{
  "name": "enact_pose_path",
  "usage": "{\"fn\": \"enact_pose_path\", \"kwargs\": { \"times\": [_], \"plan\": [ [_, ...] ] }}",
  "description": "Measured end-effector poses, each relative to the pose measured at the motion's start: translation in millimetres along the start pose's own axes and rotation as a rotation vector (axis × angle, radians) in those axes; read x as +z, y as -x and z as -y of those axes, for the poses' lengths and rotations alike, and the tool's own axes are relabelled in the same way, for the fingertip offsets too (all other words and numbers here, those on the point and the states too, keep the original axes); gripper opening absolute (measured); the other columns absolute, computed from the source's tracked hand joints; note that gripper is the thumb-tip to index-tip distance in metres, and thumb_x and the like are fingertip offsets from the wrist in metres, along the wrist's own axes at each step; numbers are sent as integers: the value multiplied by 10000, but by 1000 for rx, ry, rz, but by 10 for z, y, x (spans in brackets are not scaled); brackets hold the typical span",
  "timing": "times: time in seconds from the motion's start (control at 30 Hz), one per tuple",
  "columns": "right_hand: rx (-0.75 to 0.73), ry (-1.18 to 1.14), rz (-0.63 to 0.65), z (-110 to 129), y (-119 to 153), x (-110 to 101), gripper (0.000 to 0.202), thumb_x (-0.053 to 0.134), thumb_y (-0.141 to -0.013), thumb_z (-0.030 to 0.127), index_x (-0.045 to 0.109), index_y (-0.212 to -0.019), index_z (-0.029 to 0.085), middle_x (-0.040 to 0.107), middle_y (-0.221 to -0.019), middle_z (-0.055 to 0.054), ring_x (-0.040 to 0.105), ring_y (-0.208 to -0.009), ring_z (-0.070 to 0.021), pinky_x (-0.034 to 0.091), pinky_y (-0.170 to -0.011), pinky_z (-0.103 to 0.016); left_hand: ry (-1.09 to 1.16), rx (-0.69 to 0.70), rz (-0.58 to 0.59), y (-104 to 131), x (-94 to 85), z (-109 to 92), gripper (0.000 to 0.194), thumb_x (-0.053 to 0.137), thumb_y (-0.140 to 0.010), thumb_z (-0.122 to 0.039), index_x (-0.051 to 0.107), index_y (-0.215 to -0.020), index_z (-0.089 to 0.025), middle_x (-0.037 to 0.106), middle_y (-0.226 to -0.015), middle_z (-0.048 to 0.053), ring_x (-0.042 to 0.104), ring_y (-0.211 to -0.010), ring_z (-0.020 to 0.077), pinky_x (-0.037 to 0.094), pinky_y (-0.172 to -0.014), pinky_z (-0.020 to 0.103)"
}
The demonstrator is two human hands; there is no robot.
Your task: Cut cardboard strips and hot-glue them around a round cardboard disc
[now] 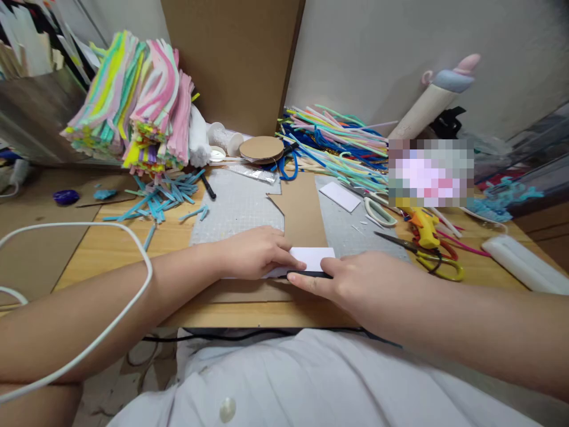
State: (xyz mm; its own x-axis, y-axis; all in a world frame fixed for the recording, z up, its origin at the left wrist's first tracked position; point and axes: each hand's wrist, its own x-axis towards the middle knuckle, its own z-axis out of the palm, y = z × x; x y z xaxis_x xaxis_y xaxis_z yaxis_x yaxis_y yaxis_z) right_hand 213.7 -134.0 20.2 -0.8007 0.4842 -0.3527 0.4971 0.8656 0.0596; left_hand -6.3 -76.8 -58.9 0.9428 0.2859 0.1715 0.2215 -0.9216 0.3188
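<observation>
A white card strip (313, 256) lies across a brown cardboard piece (304, 213) near the table's front edge. My left hand (260, 252) rests on the left part of the strip, its fingers extended and pressing down. My right hand (340, 279) is closed around a slim black tool (317, 274), held low along the strip's near edge, forefinger stretched along it. The tool's tip lies close to my left fingertips; its exact type cannot be made out. Beneath the cardboard is a grey gridded mat (240, 207). A second white card (340, 196) lies behind on the right.
Green-handled scissors (380, 210), yellow-handled scissors (438, 264) and a yellow glue gun (424, 226) lie right. Blue cut pieces (164, 198) and a black pen (208, 186) lie left. Pipe-cleaner bundles (120, 95) stand behind. A white cable (149, 273) loops over my left forearm.
</observation>
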Motion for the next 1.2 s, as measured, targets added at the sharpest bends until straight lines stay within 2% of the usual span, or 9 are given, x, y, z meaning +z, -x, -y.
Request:
{"fn": "enact_pose_path", "kwargs": {
  "times": [0.27, 0.67, 0.97, 1.2],
  "plan": [
    [64, 19, 45, -39, 117, 138, 844, 602, -756, 102, 318, -1504, 372, 647, -798, -11, 528, -473, -132, 102, -484, -304, -6, 10, 1, -1, 5, 11, 290, 512, -964, -289, 678, -1199, -255, 677, -799, 59, 556, -712, 192, 344, -621, 320],
    [73, 16, 51, -121, 255, 191, 863, 656, -716, 95, 366, -1480, 369, 633, -787, -6, 491, -481, -114, 111, -484, -292, 5, 7, 28, -7, -15, 17, 322, 476, -969, -228, 666, -1226, -264, 654, -781, 59, 533, -700, 195, 347, -634, 317],
    [79, 83, 13, -165, 343, 216, 780, 605, -770, 75, 399, -1452, 393, 613, -758, 18, 446, -457, -101, 96, -484, -293, -32, 22, 36, 0, -7, 37, 359, 464, -958, -176, 639, -1255, -275, 670, -821, 62, 544, -729, 197, 356, -655, 320],
    [92, 82, 3, -205, 417, 239, 874, 632, -697, 36, 396, -1449, 414, 595, -752, 26, 438, -465, -102, 103, -493, -286, -47, 38, 28, -3, 8, 46, 371, 459, -953, -157, 637, -1259, -268, 657, -802, 58, 527, -712, 202, 343, -647, 324]
  ]
}}
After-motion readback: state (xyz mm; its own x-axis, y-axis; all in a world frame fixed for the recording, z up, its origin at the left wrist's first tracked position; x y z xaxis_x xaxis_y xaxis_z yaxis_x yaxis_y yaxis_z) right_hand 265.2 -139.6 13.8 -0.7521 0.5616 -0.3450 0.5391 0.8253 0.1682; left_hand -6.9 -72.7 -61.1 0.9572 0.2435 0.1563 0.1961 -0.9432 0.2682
